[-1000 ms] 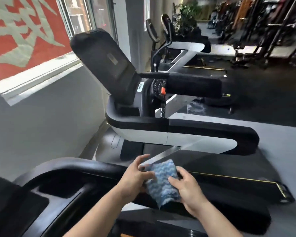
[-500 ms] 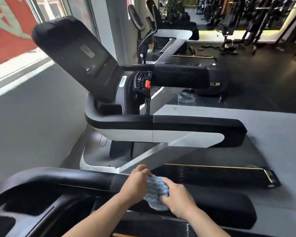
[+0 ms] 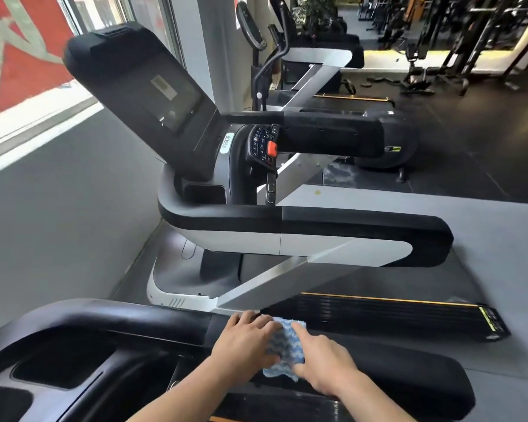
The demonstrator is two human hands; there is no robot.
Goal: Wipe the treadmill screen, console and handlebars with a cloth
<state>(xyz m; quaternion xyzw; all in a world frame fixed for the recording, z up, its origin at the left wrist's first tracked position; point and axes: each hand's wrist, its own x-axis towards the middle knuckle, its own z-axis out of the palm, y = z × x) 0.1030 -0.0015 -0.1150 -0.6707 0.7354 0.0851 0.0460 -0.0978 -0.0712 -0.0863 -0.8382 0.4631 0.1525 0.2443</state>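
Note:
A blue-and-white cloth (image 3: 287, 348) lies on the black right handlebar (image 3: 409, 376) of the treadmill I stand at, low in the view. My left hand (image 3: 244, 342) presses on the cloth's left part, fingers spread over it. My right hand (image 3: 320, 360) presses on its right part. Both hands hold the cloth flat against the bar. The bar curves left into this treadmill's black console tray (image 3: 64, 360). This treadmill's screen is out of view.
A neighbouring treadmill stands ahead with a tilted dark screen (image 3: 153, 95), a keypad with a red stop button (image 3: 271, 149), and black handlebars (image 3: 363, 226). Its belt (image 3: 378, 315) runs on the right. A grey wall and window (image 3: 43, 184) are on the left; gym machines stand at the back.
The cloth was held bunched between both hands above the bar; now it is spread on the handlebar under both hands. The view has tilted down and closer.

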